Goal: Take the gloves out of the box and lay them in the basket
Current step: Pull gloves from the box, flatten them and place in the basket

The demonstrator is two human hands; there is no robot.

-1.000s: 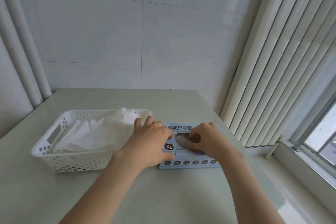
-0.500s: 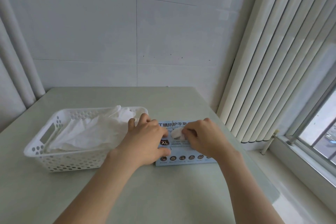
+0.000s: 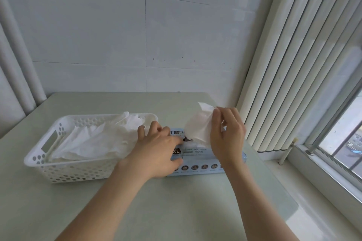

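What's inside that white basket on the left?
A loose pile of white gloves lies in the white basket. The left hand hides its right end, and the pile covers the basket's floor.

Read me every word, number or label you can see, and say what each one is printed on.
"丁腈防": top of the blue glove box; the rest of that line is hidden behind the white glove.
"XL": dark badge on the box top, beside the left hand.
Small print to the right of the badge, and the captions under the round icons: too small to read.
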